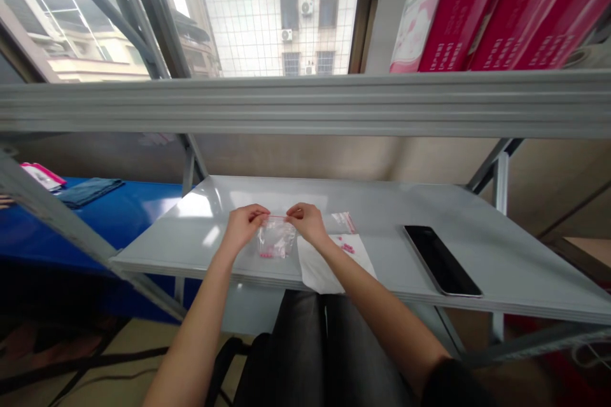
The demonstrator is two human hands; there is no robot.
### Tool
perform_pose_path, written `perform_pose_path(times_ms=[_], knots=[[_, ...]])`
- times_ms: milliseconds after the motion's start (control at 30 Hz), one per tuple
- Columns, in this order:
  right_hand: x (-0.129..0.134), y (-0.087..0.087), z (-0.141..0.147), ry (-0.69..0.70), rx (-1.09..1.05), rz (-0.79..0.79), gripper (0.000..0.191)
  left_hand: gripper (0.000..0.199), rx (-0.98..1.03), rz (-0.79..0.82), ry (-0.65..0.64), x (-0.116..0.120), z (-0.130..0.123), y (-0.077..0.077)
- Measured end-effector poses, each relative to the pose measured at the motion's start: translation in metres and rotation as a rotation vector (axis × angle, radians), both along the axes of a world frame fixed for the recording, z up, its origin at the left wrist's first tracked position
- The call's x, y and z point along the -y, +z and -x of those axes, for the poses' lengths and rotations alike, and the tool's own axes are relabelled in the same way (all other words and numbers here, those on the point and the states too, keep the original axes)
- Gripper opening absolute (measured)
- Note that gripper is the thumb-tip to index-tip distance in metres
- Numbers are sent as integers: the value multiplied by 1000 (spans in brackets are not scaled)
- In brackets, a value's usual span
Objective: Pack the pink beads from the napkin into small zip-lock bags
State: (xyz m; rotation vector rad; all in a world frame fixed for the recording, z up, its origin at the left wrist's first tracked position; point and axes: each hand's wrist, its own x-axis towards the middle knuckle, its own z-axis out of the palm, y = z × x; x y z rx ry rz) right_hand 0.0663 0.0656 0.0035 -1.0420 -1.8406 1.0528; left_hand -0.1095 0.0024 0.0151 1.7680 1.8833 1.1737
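Between my hands is a small clear zip bag (277, 236) with a red line along its top edge and several small pink pieces at its bottom. My left hand (247, 224) pinches the bag's top left corner. The top right corner is pinched by my right hand (307, 221). Under my right forearm lies a white sheet of paper (315, 267), overhanging the front edge. Several small pink pieces (347, 247) rest on it. Just behind the sheet lies another clear zip bag (341, 222) with a red stripe, partly hidden by my right hand.
A dark-screened tablet or phone (442, 259) lies on the right of the grey table (382, 203). A metal shelf beam (305, 105) crosses above, bearing red boxes (477, 25). Left is a blue surface (143, 197) with folded blue cloth (90, 191).
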Motion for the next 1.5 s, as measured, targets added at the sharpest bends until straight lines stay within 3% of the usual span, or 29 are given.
perform_pose_path(times_ms=[133, 300, 400, 467, 600, 700, 833, 1033, 1300, 1500], knots=[[-22, -11, -19, 8, 99, -61, 18, 23, -141, 63, 12, -21, 5, -15], [-36, -15, -79, -61, 181, -146, 17, 25, -306, 26, 49, -23, -2, -14], [-37, -20, -110, -84, 232, -180, 17, 24, -373, -31, 8, -26, -26, -11], [-35, -25, -122, -84, 270, -198, 18, 24, -407, -40, -96, -32, -52, -11], [-30, -35, -124, -81, 331, -223, 19, 26, -468, 29, -364, -49, -102, -18], [-24, -38, -122, -94, 329, -245, 19, 27, -488, 98, -416, -58, -120, -22], [-15, -30, -129, -145, 268, -273, 12, 28, -462, 153, -399, -65, -119, -20], [1, -16, -151, -283, 105, -261, 37, 28, -327, 203, -405, -82, -114, -13], [20, -8, -183, -416, -168, -86, 23, 31, -125, 143, -294, -94, -124, -14], [39, -4, -195, -418, -339, 76, 19, 31, -47, 18, -287, -90, -129, -11]])
